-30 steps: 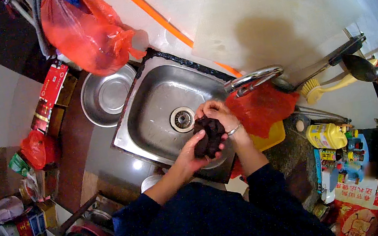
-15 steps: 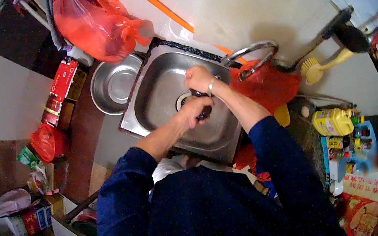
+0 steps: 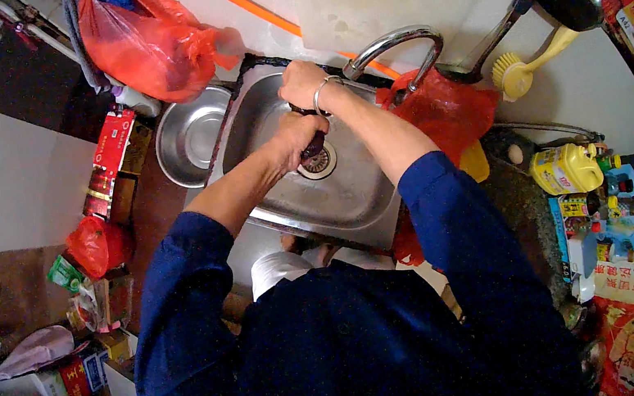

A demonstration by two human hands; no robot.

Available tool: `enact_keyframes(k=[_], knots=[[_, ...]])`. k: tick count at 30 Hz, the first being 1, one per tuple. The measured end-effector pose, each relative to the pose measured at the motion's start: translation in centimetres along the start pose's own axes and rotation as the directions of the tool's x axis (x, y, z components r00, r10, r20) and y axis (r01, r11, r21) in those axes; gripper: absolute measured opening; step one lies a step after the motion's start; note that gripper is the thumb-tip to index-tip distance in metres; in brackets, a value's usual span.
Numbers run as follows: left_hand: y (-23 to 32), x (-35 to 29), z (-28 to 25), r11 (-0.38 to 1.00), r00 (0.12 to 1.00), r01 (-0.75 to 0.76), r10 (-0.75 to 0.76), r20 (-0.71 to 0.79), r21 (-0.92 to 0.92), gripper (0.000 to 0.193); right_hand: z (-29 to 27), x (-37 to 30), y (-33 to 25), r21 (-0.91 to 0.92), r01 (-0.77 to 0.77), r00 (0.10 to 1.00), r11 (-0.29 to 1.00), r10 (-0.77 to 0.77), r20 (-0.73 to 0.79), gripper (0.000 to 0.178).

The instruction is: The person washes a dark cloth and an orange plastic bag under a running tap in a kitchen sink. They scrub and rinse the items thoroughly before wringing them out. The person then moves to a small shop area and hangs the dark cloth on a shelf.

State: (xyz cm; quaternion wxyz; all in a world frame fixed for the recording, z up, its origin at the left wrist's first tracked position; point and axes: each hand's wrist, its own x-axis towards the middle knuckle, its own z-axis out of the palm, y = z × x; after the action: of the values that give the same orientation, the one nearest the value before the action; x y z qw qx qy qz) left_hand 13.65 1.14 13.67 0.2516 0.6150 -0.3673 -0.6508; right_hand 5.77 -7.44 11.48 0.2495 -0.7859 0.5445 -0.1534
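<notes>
Both my hands are over a stainless-steel sink [image 3: 352, 207], gripping one dark purple, elongated thing [image 3: 314, 147]. Most of it is hidden by the fingers, so its kind cannot be made out. My left hand [image 3: 297, 135] is closed around its nearer part, and a dark end sticks out beside the drain [image 3: 320, 163]. Farther back, my right hand [image 3: 304, 82] is clenched at the other end, close to the sink's far wall. A silver bangle [image 3: 320, 96] circles my right wrist. The curved metal faucet [image 3: 391, 38] arches to the right of my right hand.
A metal basin [image 3: 175, 147] stands left of the sink, below a hanging red plastic bag [image 3: 152, 46]. Another red bag [image 3: 449, 115] lies by the faucet. To the right are a yellow brush [image 3: 513, 76], a black ladle [image 3: 568, 2] and a yellow jug [image 3: 565, 169].
My hands have moved left and farther back in the sink with the dark purple thing, from right of the drain to its far left side. The whole view has shifted slightly.
</notes>
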Motion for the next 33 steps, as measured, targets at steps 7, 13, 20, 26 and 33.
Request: enact_keyframes(k=[7, 13, 20, 26, 33], knots=[[2.6, -1.0, -0.1, 0.986, 0.995, -0.012, 0.027, -0.092, 0.163, 0.015, -2.5, 0.9, -1.4, -0.027, -0.033, 0.999, 0.999, 0.034, 0.033, 0.029], [1.0, 1.0, 0.0, 0.942, 0.953, -0.219, 0.262, -0.152, 0.255, 0.021, -3.9, -0.4, -3.3, -0.099, -0.132, 0.991, 0.986, 0.134, 0.006, 0.029], [-1.7, 2.3, -1.6, 0.812, 0.847, -0.472, 0.525, -0.079, 0.344, 0.05, -3.0, -1.3, -3.8, -0.099, -0.132, 0.991, 0.986, 0.131, -0.018, 0.035], [-1.6, -1.1, -4.7, 0.99, 0.981, -0.075, 0.094, 0.171, -0.116, 0.044, -0.2, -3.0, 2.0, 0.5, 0.035, 0.999, 0.865, -0.049, 0.014, 0.036], [-5.0, -1.0, -6.3, 0.747, 0.911, 0.189, 0.11, 0.399, -0.637, 0.038, 5.1, -8.1, 9.7, 0.707, -0.164, 0.985, 0.688, 0.157, 0.076, 0.042]])
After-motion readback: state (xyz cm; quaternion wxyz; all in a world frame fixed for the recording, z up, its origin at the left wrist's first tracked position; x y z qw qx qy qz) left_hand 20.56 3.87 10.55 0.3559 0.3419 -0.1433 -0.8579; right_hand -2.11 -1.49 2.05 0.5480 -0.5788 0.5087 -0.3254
